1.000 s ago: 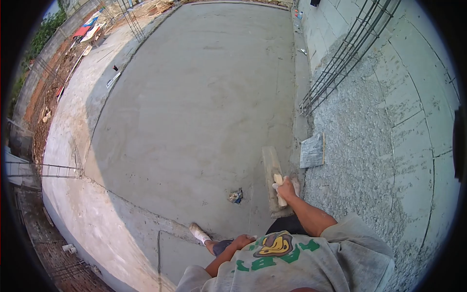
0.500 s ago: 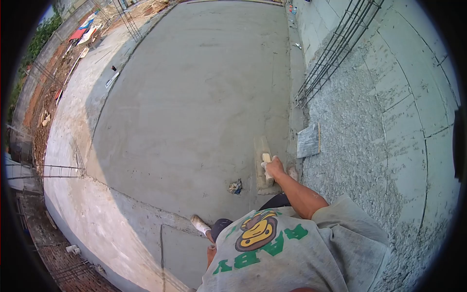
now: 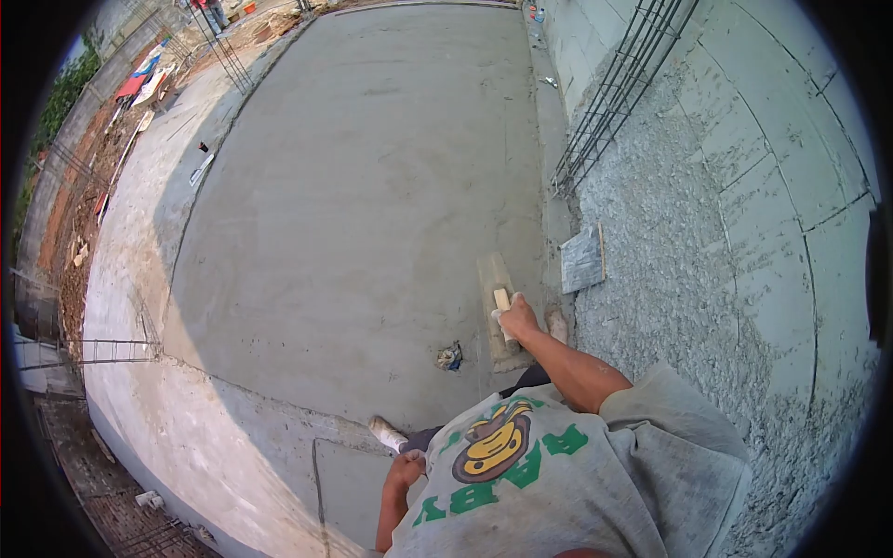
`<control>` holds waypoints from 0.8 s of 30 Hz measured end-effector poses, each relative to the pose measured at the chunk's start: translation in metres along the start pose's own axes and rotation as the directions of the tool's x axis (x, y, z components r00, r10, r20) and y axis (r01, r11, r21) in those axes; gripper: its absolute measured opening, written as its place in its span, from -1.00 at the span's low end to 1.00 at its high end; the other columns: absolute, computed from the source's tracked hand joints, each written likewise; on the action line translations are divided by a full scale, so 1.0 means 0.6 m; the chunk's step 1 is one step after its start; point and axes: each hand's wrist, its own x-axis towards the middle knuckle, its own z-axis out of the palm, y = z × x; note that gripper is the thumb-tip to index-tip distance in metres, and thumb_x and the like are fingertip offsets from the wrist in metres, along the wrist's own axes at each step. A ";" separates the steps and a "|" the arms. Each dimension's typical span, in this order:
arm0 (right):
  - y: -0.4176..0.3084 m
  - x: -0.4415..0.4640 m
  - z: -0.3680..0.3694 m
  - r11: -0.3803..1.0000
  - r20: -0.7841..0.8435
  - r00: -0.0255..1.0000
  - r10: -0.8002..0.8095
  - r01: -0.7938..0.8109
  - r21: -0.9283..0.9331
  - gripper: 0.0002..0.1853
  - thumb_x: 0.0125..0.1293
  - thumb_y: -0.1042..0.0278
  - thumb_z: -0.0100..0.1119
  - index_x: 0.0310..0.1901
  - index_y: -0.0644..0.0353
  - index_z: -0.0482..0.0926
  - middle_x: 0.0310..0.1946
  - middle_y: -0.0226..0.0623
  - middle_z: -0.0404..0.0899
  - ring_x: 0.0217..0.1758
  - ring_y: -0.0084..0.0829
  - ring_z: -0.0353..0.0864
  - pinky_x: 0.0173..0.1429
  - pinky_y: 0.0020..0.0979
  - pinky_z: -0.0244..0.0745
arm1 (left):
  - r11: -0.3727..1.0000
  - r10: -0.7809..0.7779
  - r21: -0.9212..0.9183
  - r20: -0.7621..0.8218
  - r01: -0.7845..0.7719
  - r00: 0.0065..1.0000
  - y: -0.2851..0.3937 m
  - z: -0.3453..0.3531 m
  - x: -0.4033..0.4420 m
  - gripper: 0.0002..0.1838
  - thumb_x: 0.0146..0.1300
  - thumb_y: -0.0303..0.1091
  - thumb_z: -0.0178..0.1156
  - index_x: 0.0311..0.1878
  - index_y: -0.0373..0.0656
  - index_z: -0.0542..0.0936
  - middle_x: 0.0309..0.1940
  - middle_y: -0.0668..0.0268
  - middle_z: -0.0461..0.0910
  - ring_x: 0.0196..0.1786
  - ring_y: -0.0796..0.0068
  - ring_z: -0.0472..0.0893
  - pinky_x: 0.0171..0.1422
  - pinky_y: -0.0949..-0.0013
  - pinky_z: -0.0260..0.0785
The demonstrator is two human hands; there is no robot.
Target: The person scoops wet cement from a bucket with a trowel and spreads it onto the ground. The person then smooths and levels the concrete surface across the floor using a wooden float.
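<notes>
My right hand [image 3: 518,317] is wrapped round the pale handle of a long finishing trowel [image 3: 491,274]. The trowel's blade lies flat on smooth wet grey concrete [image 3: 353,186]. My left hand [image 3: 406,469] is by my thigh, its fingers curled in; whether anything is inside them I cannot make out. A crumpled, dirty wad [image 3: 449,356] rests on the concrete left of the trowel.
A grey square board [image 3: 583,260] lies at the slab's right edge, by the rough wall base. A steel rebar cage [image 3: 623,93] rises there. My shoe [image 3: 386,433] is on the concrete, and a white tool [image 3: 202,169] lies at the left edge.
My left hand has come up and forward into fuller view beside my thigh. The view has shifted slightly, and the trowel stays on the concrete in my right hand.
</notes>
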 end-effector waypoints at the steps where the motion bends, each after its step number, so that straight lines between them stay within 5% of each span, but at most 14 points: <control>1: -0.015 0.000 -0.005 1.000 0.024 1.000 0.003 -0.003 0.005 -0.37 0.06 0.19 0.31 0.07 0.42 0.31 -0.06 0.23 0.52 0.06 0.09 0.53 0.14 -0.14 0.42 | 0.995 0.070 -0.063 -0.157 -0.081 0.985 0.007 0.003 0.038 -0.77 0.20 -0.28 0.09 -0.34 -0.26 0.61 -0.47 0.34 0.61 -0.38 0.56 0.55 -0.25 0.47 0.38; 2: -0.024 -0.001 -0.004 1.000 0.040 0.999 -0.017 0.017 -0.015 -0.38 0.07 0.18 0.29 0.08 0.40 0.30 -0.05 0.22 0.52 0.07 0.10 0.52 0.14 -0.13 0.42 | 0.979 0.126 -0.113 -0.311 -0.168 0.942 0.033 0.010 0.065 -0.75 0.21 -0.25 0.09 -0.35 -0.27 0.61 -0.49 0.32 0.61 -0.38 0.54 0.56 -0.25 0.48 0.38; 4: -0.031 -0.019 0.011 0.998 0.077 0.996 -0.041 0.045 -0.048 -0.40 0.10 0.17 0.24 0.08 0.36 0.28 -0.02 0.21 0.51 0.08 0.10 0.51 0.16 -0.11 0.41 | 0.976 0.174 -0.059 -0.375 -0.211 0.911 0.138 0.013 0.077 -0.68 0.25 -0.18 0.05 -0.24 -0.28 0.61 -0.44 0.28 0.63 -0.36 0.50 0.59 -0.24 0.45 0.40; 8: -0.059 -0.093 0.020 0.924 0.119 0.934 -0.336 0.351 -0.153 -0.44 0.10 0.25 0.21 0.07 0.37 0.28 -0.08 0.17 0.51 0.01 0.12 0.52 0.07 -0.06 0.44 | 0.870 0.181 -0.426 -0.193 -0.248 0.964 0.299 0.044 0.108 -0.47 0.34 0.08 -0.03 -0.02 -0.26 0.55 -0.30 0.26 0.63 -0.31 0.48 0.61 -0.23 0.39 0.45; 11: -0.059 -0.127 0.035 0.802 0.199 0.812 -0.549 0.579 -0.147 -0.46 0.10 0.26 0.18 0.07 0.37 0.29 -0.11 0.13 0.51 -0.03 0.12 0.52 0.03 -0.04 0.44 | 0.878 0.141 -0.445 -0.108 -0.174 0.984 0.385 0.051 0.102 -0.39 0.32 0.17 -0.02 -0.04 -0.30 0.54 -0.26 0.20 0.62 -0.29 0.41 0.61 -0.27 0.35 0.47; 17: -0.074 -0.192 0.015 0.509 0.383 0.511 -0.769 0.853 -0.115 -0.57 0.10 0.31 0.16 -0.01 0.34 0.38 -0.11 0.08 0.49 -0.03 0.06 0.52 0.04 -0.06 0.43 | 0.793 0.024 -0.585 -0.246 -0.168 0.969 0.367 0.045 0.139 -0.46 0.24 0.13 0.14 -0.16 -0.28 0.49 -0.37 0.21 0.57 -0.40 0.36 0.60 -0.43 0.36 0.51; 20: -0.090 -0.175 -0.013 0.601 0.531 0.527 -0.664 0.798 -0.040 -0.62 0.16 0.22 0.16 -0.06 0.31 0.47 -0.10 0.01 0.51 0.01 0.00 0.50 0.07 -0.12 0.42 | 0.606 -0.070 -0.766 -0.323 -0.217 0.944 0.321 0.040 0.165 -0.61 0.22 -0.06 0.22 -0.17 -0.23 0.46 -0.41 0.24 0.55 -0.42 0.35 0.59 -0.39 0.30 0.55; 21: -0.078 -0.163 -0.017 0.630 0.438 0.581 -0.686 0.775 -0.043 -0.61 0.19 0.16 0.17 -0.06 0.27 0.49 -0.10 -0.03 0.52 0.01 -0.02 0.50 0.07 -0.12 0.41 | 0.512 -0.097 -0.834 -0.297 -0.208 0.950 0.305 0.030 0.168 -0.65 0.21 -0.28 0.23 -0.04 -0.26 0.43 -0.38 0.21 0.56 -0.37 0.29 0.61 -0.30 0.27 0.57; 24: -0.045 -0.088 -0.060 0.749 0.251 0.760 -0.600 0.643 -0.157 -0.62 0.19 0.19 0.16 -0.04 0.26 0.49 -0.10 -0.01 0.53 0.03 -0.02 0.51 0.09 -0.14 0.42 | 0.437 -0.066 -0.853 -0.348 -0.286 0.935 0.255 0.004 0.161 -0.72 0.21 -0.36 0.22 -0.06 -0.22 0.45 -0.40 0.24 0.56 -0.39 0.33 0.61 -0.26 0.28 0.57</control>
